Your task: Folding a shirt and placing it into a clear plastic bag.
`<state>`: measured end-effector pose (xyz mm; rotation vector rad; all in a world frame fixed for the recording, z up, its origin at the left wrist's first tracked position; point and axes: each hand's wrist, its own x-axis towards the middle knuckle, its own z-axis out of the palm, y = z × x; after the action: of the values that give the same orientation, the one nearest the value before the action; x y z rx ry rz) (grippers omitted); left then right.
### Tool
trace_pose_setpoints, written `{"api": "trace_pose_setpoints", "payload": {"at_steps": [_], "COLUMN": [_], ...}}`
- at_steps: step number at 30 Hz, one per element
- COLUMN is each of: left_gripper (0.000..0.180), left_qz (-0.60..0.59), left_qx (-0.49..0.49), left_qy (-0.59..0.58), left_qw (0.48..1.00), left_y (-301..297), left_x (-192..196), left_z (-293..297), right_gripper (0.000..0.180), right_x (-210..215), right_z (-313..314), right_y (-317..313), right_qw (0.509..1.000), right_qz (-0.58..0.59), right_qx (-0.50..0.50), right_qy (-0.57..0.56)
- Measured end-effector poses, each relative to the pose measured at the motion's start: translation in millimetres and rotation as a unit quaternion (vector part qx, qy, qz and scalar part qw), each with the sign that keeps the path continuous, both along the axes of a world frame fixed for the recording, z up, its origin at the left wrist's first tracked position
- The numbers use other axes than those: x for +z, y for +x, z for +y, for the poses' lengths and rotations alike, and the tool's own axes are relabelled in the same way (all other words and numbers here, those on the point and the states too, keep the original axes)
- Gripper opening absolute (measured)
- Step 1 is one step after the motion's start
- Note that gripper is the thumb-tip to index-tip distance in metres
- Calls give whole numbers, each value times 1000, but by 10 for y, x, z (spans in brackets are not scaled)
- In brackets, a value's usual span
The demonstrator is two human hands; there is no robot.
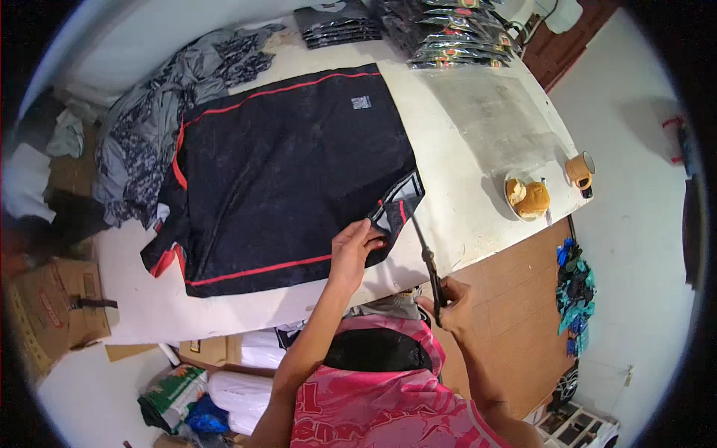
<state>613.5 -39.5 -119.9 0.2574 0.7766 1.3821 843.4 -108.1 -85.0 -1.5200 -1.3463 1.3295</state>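
A black shirt with red piping (291, 164) lies flat on the white table, a small pale label near its far right corner. Its near right corner is turned up, baring a light inner side and a red strip. My left hand (351, 254) pinches the cloth at that turned-up corner, fingers closed. Just right of it, over the table's front edge, my right hand (452, 306) grips dark scissors (432, 272). Their blades point away from me, the tip close to the shirt's corner; whether they touch the cloth I cannot tell.
Grey patterned cloth (142, 142) is heaped along the left. Stacks of bagged garments (455, 33) and a folded black pile (340, 26) stand at the back. Clear plastic bags (500, 119), a plate of bread (532, 200) and an orange mug (579, 172) are on the right.
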Motion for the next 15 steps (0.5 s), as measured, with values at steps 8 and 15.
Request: {"api": "trace_pose_setpoints", "payload": {"at_steps": [8, 15], "left_gripper": [15, 16], "left_qz": [-64, -48], "left_qx": [-14, -14], "left_qy": [25, 49], "left_qw": [998, 998], "left_y": [-38, -43], "left_x": [299, 423], "left_z": [-2, -43], "right_gripper": [43, 38], "right_x": [162, 187], "right_z": [91, 171], "right_y": [119, 175], "right_qw": [891, 855], "right_qz": [-292, -334], "right_qx": [100, 105], "right_qy": [333, 382]}}
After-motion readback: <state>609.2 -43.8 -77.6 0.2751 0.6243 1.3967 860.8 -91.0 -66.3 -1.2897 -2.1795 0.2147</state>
